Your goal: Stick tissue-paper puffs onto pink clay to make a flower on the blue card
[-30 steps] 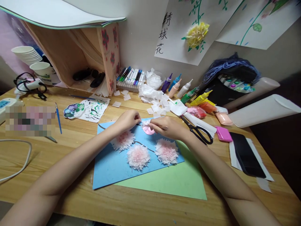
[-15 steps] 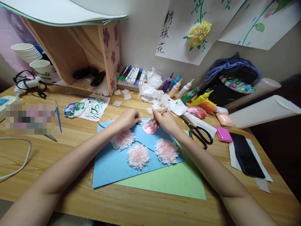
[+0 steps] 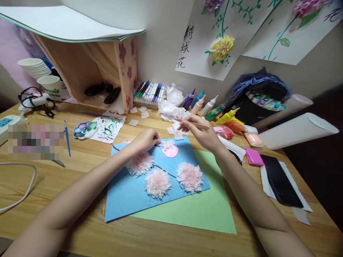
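My right hand (image 3: pixel 200 134) is closed around a slim wooden stick (image 3: pixel 201 125), held above the upper right corner of a blue card (image 3: pixel 125 203). Near the card's top edge rests my left hand (image 3: pixel 146 140), fingers curled in; what they hold, if anything, is hidden. Just right of it lies a pink disc (image 3: pixel 171 151), its upper left part covered by white tissue tufts (image 3: pixel 167 144). Three fluffy pink-and-white tissue flowers sit on the card: one (image 3: pixel 140 163) partly behind my left wrist, one (image 3: pixel 157 183) at the middle and one (image 3: pixel 189 177) at the right. Small white paper squares (image 3: pixel 179 136) lie below my right hand.
A green sheet (image 3: pixel 187 214) lies under the blue card. Behind are crumpled white tissue (image 3: pixel 171 110), paint bottles (image 3: pixel 210 105) and markers (image 3: pixel 150 91). Scissors (image 3: pixel 235 157) are mostly behind my right forearm. A black phone (image 3: pixel 281 182) lies at the right, a blue paintbrush (image 3: pixel 66 139) at the left.
My right hand has moved up and right, away from the pink disc, taking the wooden stick along. The disc and its tissue tufts are uncovered. My left hand stays in place.
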Motion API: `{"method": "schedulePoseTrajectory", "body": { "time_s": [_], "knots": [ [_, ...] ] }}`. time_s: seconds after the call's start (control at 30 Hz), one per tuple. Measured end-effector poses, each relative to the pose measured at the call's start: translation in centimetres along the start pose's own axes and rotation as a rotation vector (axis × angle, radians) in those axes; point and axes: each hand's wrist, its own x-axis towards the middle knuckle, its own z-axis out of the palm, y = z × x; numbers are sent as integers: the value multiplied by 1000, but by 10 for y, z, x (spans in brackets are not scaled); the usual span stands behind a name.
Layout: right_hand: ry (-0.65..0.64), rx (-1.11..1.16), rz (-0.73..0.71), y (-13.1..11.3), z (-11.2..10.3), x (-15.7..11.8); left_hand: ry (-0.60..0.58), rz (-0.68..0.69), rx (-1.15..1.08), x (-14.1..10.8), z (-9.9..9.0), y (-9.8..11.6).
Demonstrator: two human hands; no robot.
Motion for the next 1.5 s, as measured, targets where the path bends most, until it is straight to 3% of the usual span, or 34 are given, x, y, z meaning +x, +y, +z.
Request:
{"method": "schedulePoseTrajectory", "body": {
  "time_s": [0.1,0.2,0.3,0.4,0.53,0.73,0.87,1.0,1.2,1.37,1.5],
  "knots": [
    [-75,-319,-156,27,2,4,2,-9,6,-1,-1,2],
    [-179,-454,-220,52,16,4,-2,-6,-2,-2,-2,3],
    [-172,-522,-234,61,29,4,-4,-5,3,-2,-3,4],
    [-99,-520,-240,58,30,4,-6,-12,8,-2,-4,4],
    [16,-342,-220,48,17,5,-10,-4,-9,-1,-3,1],
    [-93,-364,-210,53,25,6,-6,0,-22,1,-2,-1],
    [-76,-402,-210,60,37,4,-7,-4,-35,1,-2,-2],
    [-34,-284,-169,55,32,3,-39,-27,-52,0,-7,3],
    [61,84,-25,33,14,5,-88,-46,-56,-4,-15,8],
    [-85,346,161,20,3,4,-15,-20,-41,-7,-20,13],
    [-168,451,203,17,6,0,-42,85,-295,-12,-22,28]
  ]
}}
